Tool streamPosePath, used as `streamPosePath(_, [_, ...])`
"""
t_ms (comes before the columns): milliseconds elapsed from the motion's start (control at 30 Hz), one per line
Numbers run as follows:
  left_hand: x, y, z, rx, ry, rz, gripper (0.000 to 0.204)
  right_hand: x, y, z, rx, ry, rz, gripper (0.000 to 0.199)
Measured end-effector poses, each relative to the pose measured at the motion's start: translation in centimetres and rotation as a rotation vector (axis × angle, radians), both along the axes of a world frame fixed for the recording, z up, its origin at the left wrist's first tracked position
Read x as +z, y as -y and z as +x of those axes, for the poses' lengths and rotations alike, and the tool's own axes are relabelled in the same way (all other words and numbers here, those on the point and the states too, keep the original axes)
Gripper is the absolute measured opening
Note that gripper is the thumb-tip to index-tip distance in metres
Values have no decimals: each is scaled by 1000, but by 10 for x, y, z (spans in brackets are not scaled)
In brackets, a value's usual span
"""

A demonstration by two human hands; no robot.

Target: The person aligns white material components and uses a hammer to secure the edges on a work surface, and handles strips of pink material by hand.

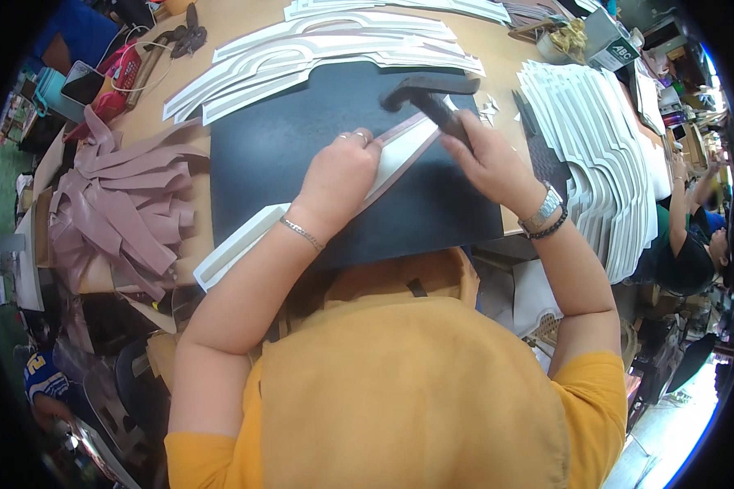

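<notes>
My right hand (497,167) is closed round the handle of a hammer (424,94) with a dark metal head. The head is over the far end of a long white piece (404,151) with mauve edging; I cannot tell whether it touches it. My left hand (340,178) has its fingers closed on the middle of that piece. The piece slants across a black mat (440,212), its near end passing under my left forearm and past the mat's left edge.
Mauve strips (122,196) lie heaped at the left. Overlapping white-and-grey shaped pieces (302,57) line the far side, and a fanned stack (595,155) stands at the right. Small white scraps (489,108) lie beside the hammer. People (693,244) sit farther right.
</notes>
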State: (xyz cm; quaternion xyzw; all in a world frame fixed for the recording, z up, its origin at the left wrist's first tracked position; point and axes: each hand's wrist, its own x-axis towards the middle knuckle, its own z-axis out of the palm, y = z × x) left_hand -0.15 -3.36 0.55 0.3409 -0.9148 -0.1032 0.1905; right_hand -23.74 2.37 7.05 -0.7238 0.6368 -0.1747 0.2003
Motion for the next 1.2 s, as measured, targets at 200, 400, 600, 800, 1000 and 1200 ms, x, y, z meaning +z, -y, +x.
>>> streamPosePath(200, [24,-45,21,126,-84,-5,39,8,0,3,43,-29,-94,31])
streamPosePath(400, [16,-63,41,221,22,-42,46,-1,3,10,96,-93,-12,29])
streamPosePath(600, [16,-57,42,186,-28,4,43,-11,4,15,222,-36,-8,30])
streamPosePath(800, [24,-36,37,199,-109,383,43,-10,-13,-5,8,-42,99,30])
streamPosePath(1000, [36,-13,21,199,-45,665,47,-28,-43,-16,-107,54,14,32])
streamPosePath(1200, [25,-7,19,215,-22,486,46,-18,-51,-20,-155,73,74,34])
